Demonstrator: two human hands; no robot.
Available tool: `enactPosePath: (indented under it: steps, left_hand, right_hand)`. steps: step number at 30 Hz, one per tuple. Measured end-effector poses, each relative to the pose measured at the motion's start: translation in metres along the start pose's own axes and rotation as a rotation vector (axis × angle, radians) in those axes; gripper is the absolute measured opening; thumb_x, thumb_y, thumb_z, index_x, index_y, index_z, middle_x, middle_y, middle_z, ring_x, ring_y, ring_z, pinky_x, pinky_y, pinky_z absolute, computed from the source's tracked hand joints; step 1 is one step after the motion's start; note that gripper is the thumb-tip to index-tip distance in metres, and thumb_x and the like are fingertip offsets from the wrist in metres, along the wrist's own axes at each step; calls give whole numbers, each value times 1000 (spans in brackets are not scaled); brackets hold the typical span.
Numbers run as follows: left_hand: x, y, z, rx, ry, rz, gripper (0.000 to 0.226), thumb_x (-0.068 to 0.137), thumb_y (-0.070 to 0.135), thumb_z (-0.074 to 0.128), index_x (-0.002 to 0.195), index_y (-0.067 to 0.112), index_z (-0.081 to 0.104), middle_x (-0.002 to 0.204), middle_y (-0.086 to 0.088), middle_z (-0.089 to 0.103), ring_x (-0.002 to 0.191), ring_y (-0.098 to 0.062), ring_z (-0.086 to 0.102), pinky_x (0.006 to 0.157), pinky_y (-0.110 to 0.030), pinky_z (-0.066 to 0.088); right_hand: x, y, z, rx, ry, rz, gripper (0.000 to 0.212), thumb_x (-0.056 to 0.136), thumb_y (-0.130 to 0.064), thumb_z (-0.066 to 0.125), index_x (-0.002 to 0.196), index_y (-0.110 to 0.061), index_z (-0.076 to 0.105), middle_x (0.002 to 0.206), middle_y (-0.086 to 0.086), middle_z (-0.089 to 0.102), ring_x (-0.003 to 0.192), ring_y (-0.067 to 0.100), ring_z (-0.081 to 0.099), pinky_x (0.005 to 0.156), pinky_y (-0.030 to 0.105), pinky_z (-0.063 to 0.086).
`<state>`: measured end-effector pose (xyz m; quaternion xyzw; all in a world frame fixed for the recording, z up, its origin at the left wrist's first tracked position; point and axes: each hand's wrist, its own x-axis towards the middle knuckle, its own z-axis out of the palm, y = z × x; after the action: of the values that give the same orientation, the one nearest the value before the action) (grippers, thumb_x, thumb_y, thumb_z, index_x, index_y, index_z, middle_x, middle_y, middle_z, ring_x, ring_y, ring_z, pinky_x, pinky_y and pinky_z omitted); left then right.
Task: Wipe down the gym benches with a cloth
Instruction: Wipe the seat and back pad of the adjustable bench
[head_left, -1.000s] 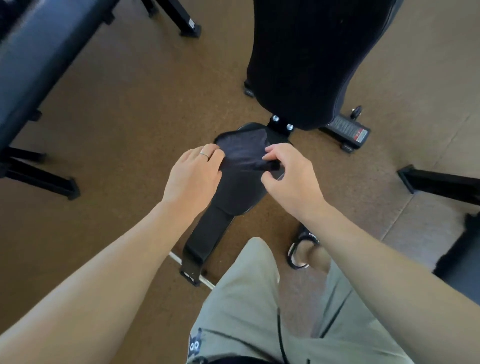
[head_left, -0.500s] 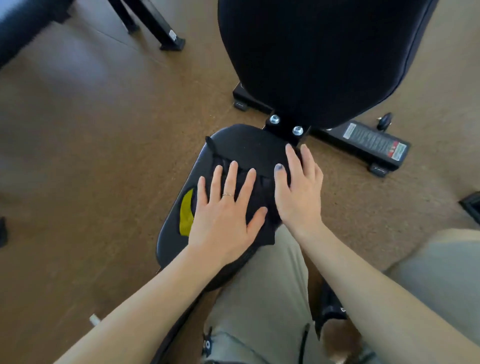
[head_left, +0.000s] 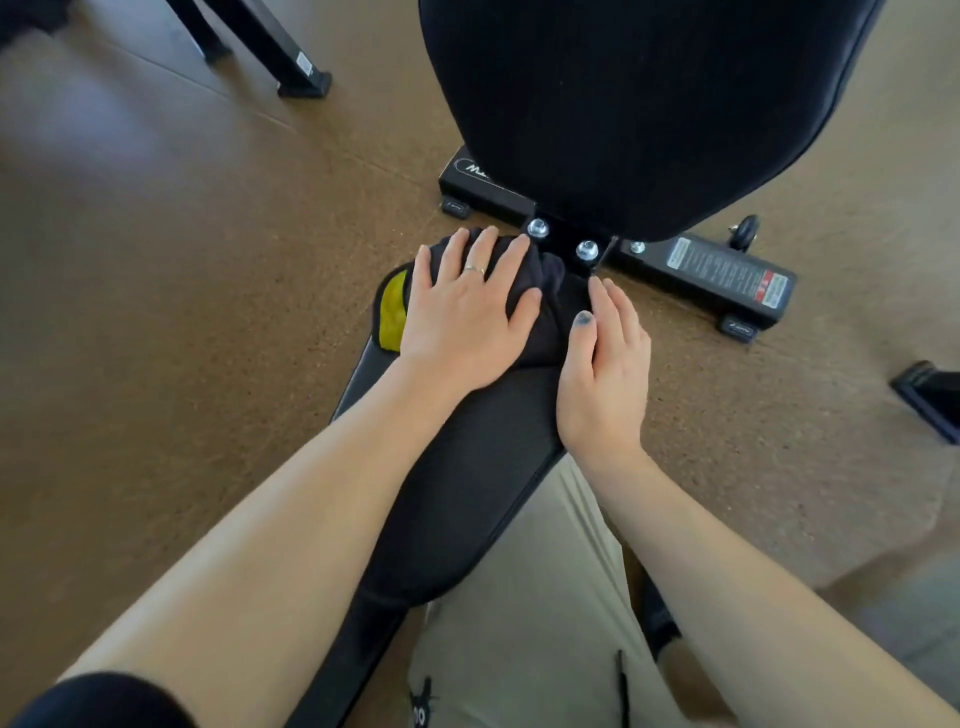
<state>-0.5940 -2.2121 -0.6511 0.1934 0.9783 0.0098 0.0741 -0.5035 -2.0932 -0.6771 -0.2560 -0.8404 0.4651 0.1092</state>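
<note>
bench seat (head_left: 483, 467) | dark cloth (head_left: 545, 312) on top (bunched) | brown floor (head_left: 182, 312)

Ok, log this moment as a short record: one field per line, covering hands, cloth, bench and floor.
left hand: flat, fingers spread, pressing the dark cloth onto the seat pad
right hand: open, fingers straight, resting on the cloth's right edge
cloth: bunched at the far end of the seat pad, near the two bolts
yellow patch: showing left of the left hand
backrest: black, upright beyond the seat
bench base: warning label on it
floor: brown, speckled
</note>
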Motion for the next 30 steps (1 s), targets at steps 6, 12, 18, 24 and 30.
enactPosePath:
  steps: [6, 12, 18, 24, 30]
  left_hand:
    - [-82, -6, -1, 27, -39, 122, 65, 104, 56, 18, 163, 31, 12, 172, -1, 13, 158, -27, 11, 127, -55, 10]
    - [-103, -12, 3, 38, -39, 166, 64, 104, 56, 18, 163, 32, 15, 171, 1, 16, 157, -26, 13, 126, -55, 13]
    - [-56, -9, 5, 24, -28, 214, 61, 105, 56, 20, 162, 36, 13, 171, 3, 14, 158, -26, 10, 126, -55, 12]
    - [-5, 10, 6, 48, 7, 160, 59, 105, 56, 22, 160, 35, 19, 170, 2, 20, 157, -28, 16, 125, -58, 15]
    - [-81, -2, 3, 36, 8, 270, 61, 104, 52, 21, 161, 32, 20, 169, 2, 21, 156, -25, 18, 125, -56, 16]
  right_hand:
    - [-3, -3, -5, 17, -48, 28, 50, 112, -38, 23, 159, -26, 34, 166, -11, 31, 152, 9, 20, 113, 21, 12]
    - [-5, -6, 0, 20, -3, 49, 50, 111, -38, 24, 158, -26, 38, 164, -11, 34, 151, 12, 23, 112, 21, 15]
    - [-5, -2, -5, 107, -31, 57, 50, 112, -38, 23, 159, -26, 36, 165, -12, 31, 152, 6, 21, 118, 21, 13]
    - [-6, 0, -3, 119, -12, 42, 49, 113, -32, 24, 159, -20, 36, 166, -6, 33, 153, 8, 23, 127, 31, 16]
    - [-9, -1, -7, 198, -32, 50, 49, 112, -32, 26, 158, -20, 38, 165, -7, 34, 153, 6, 24, 128, 35, 18]
